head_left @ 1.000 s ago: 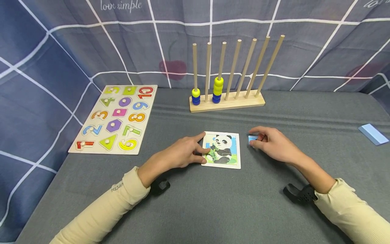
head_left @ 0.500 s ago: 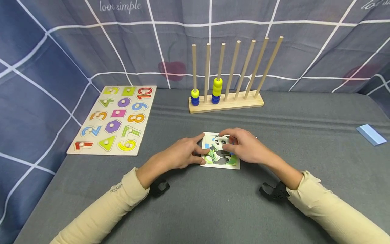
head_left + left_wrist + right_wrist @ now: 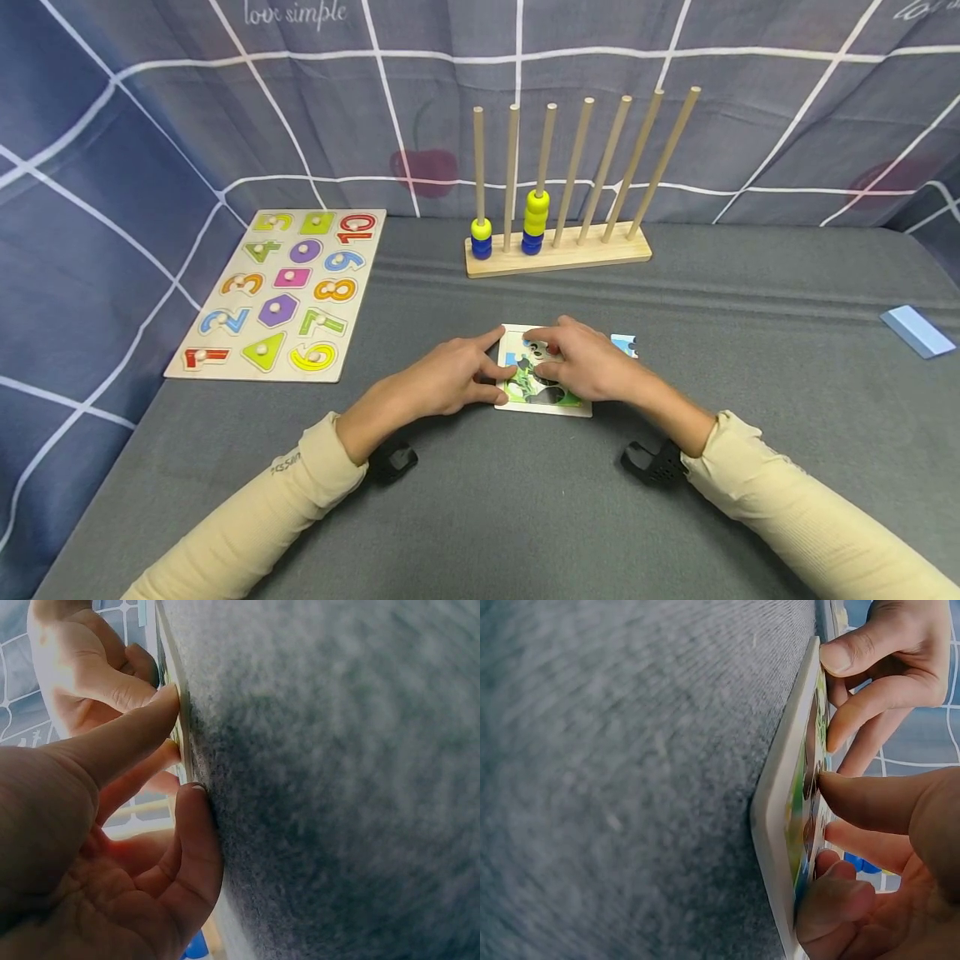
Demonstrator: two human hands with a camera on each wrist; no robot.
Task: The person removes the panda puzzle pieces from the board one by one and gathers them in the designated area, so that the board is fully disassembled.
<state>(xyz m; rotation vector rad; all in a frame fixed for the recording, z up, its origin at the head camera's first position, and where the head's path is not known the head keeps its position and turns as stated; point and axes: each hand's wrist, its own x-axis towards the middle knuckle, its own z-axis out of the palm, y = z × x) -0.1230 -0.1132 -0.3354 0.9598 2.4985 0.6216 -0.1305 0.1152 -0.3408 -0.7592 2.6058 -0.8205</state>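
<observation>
Our right hand [image 3: 588,362] has just gone from the loose blue piece [image 3: 621,342], lying toward two o'clock, onto the panda board [image 3: 543,409] at twelve, so work seems centred there. Thumb and forefinger touch it, apart; any pinch we cannot tell. Our left hand [image 3: 453,375] spreads its fingers at the nine-o'clock edge.

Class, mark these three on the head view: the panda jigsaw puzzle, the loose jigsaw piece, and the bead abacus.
Panda jigsaw puzzle [image 3: 529,386], head view: the printed bamboo.
Loose jigsaw piece [image 3: 622,343], head view: its blue face.
Bead abacus [image 3: 566,256], head view: top of its wooden base.
</observation>
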